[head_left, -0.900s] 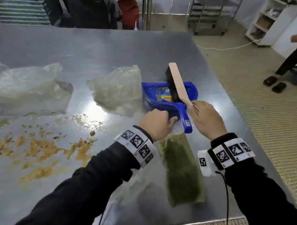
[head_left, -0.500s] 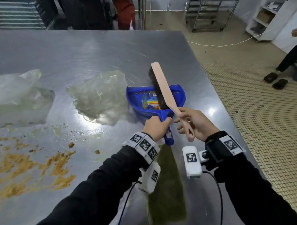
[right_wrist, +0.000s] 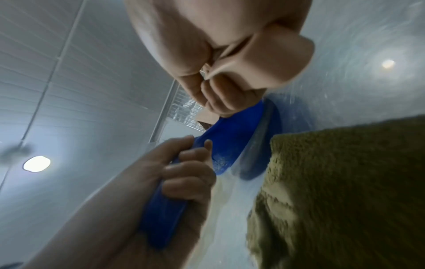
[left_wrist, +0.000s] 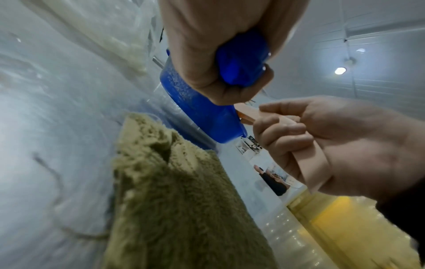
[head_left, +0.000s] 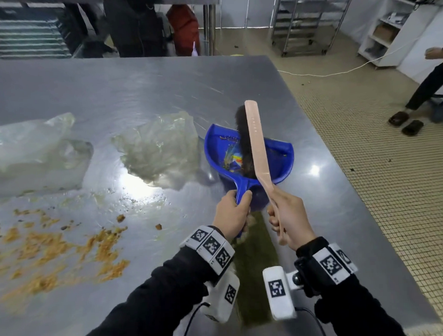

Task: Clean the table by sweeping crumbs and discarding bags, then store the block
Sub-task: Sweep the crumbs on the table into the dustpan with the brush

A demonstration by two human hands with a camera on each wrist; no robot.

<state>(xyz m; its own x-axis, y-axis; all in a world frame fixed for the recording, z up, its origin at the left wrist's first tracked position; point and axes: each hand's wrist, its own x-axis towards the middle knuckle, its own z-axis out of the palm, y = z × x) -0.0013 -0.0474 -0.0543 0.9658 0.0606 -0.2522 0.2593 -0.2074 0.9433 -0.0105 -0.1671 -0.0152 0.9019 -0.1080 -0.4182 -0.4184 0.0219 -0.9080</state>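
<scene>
My left hand (head_left: 232,215) grips the handle of the blue dustpan (head_left: 278,162), whose pan is tilted up off the steel table (head_left: 136,95). My right hand (head_left: 286,221) grips the pale wooden handle of the brush (head_left: 257,146); its dark bristles sit inside the pan. In the left wrist view the left hand (left_wrist: 207,54) wraps the blue dustpan handle (left_wrist: 239,61), and the right hand (left_wrist: 322,145) holds the brush handle. A green fuzzy block (head_left: 255,268) lies on the table under both wrists. Orange crumbs (head_left: 54,251) are spread at the left. Two crumpled clear bags (head_left: 161,147) (head_left: 31,148) lie beyond them.
The table's right edge (head_left: 369,199) drops to a tiled floor (head_left: 395,211). A seated person's legs and sandals (head_left: 406,124) are at the far right. Metal racks (head_left: 308,19) and another person (head_left: 135,24) stand behind the table's far edge.
Both hands have closed round their handles and lifted: the dustpan now tilts up off the table and the brush handle stands steeper. The view shifted right, toward the crumbs.
</scene>
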